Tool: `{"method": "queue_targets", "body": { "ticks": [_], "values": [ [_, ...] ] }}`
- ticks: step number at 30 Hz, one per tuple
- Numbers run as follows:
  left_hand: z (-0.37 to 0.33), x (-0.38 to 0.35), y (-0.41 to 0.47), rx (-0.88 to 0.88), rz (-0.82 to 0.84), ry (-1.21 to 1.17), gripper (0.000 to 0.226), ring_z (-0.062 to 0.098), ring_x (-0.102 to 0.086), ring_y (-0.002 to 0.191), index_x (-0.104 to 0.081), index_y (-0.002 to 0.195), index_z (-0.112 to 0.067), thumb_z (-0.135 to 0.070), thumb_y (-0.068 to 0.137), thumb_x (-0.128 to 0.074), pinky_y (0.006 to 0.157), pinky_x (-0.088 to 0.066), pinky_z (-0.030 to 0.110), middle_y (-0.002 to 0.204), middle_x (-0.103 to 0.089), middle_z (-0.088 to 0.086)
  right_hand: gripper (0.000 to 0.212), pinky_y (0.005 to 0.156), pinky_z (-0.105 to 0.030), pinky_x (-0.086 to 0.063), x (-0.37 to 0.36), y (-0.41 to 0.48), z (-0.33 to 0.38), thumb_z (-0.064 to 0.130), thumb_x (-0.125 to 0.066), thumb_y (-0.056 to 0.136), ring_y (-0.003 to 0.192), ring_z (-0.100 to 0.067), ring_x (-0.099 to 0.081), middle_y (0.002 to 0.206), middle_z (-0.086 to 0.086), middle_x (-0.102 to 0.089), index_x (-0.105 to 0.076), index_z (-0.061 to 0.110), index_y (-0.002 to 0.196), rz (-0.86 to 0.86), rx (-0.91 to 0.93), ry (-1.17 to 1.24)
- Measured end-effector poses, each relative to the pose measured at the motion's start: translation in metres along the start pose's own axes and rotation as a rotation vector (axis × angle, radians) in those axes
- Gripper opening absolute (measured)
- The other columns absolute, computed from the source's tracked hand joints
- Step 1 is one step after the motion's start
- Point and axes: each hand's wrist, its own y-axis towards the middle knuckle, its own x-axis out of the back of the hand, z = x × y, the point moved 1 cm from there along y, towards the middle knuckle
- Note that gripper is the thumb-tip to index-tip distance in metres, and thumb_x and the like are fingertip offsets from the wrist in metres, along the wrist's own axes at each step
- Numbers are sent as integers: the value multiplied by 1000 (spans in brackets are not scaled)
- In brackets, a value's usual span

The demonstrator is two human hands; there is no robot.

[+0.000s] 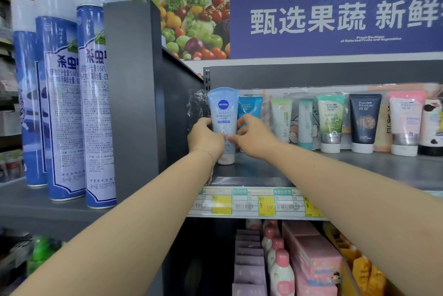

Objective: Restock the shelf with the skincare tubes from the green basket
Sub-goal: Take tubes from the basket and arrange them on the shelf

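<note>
Two hands pinch upright Nivea tube (223, 113) between them, left hand (206, 138), right hand (255, 138).

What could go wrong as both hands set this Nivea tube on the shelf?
The Nivea tube sits cap-down on a narrow base, so it may topple once the left hand and right hand let go. A fall backward could knock the blue Pure Fountain tube right behind it.

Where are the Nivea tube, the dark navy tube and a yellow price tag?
Nivea tube (223, 115): head view, front under logo.
dark navy tube (364, 119): head view, front middle.
yellow price tag (266, 205): head view, its centre.
</note>
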Motion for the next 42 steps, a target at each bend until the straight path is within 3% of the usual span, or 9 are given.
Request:
{"method": "queue_targets", "body": {
  "ticks": [3, 6, 15, 19, 24, 28, 31, 37, 42],
  "values": [
    [0, 0, 1, 11, 12, -4, 40, 22, -63, 102, -59, 120, -18, -5, 84, -68, 91, -53, 37, 115, -67, 5, 28, 58, -21, -40, 1, -2, 0, 17, -70, 88, 84, -19, -57, 103, -8, -65, -44, 18, 99, 13, 23, -46],
    [1, -1, 1, 18, 15, -3, 43, 21, -64, 102, -59, 121, -19, -3, 83, -67, 90, -54, 36, 116, -67, 5, 32, 56, -17, -38, 1, -4, 1, 16, -71, 88, 88, -17, -55, 105, -5, -63, -42, 17, 102, 22, 36, -49],
    [-6, 3, -4, 14, -23, 94, 58, 23, -54, 107, -42, 128, -12, -5, 79, -72, 80, -43, 29, 125, -51, 9, 47, 60, -26, -39, 7, -11, 5, 35, -74, 83, 88, -19, -55, 100, -4, -58, -43, 16, 113, 20, 36, -186],
    [-15, 6, -11, -138, -25, 234, 43, 26, -51, 110, -46, 115, -12, -5, 78, -68, 83, -44, 29, 122, -46, 10, 26, 78, -39, -52, 19, -25, 12, 31, -64, 86, 90, -25, -57, 99, -3, -58, -47, 19, 102, -13, 98, -414],
    [-25, 5, -28, -332, 23, 464, 31, 28, -46, 108, -47, 106, -19, -11, 79, -59, 92, -45, 47, 116, -46, 7, 17, 64, -32, -39, 39, -51, 24, 33, -56, 89, 84, -25, -54, 97, -1, -59, -55, 20, 101, -54, 207, -631],
    [-37, 3, -50, -514, 30, 702, 33, 26, -45, 111, -48, 117, -17, -17, 85, -58, 90, -42, 45, 121, -49, 4, 16, 67, -32, -37, 55, -72, 26, 34, -51, 91, 93, -28, -59, 99, -1, -56, -52, 20, 99, -86, 303, -730],
    [-48, 2, -72, -658, -7, 826, 30, 26, -47, 107, -49, 116, -17, -20, 88, -56, 86, -41, 42, 116, -50, 2, 15, 67, -32, -36, 71, -90, 24, 35, -49, 92, 90, -28, -58, 92, 0, -49, -46, 20, 92, -122, 341, -747],
    [-59, -10, -123, -878, -22, 870, 25, 30, -54, 88, -56, 103, -12, -21, 80, -63, 68, -40, 40, 97, -56, 5, 23, 65, -33, -34, 109, -135, 10, 39, -46, 92, 93, -28, -59, 99, -3, -57, -51, 18, 100, -175, 453, -786],
    [-57, -33, -180, -927, 31, 865, 26, 34, -58, 76, -58, 97, -11, -22, 76, -65, 61, -40, 37, 86, -58, 6, 31, 69, -32, -32, 134, -182, -15, 39, -45, 92, 97, -25, -57, 107, -3, -59, -53, 20, 115, -162, 596, -782]
  ]
}}
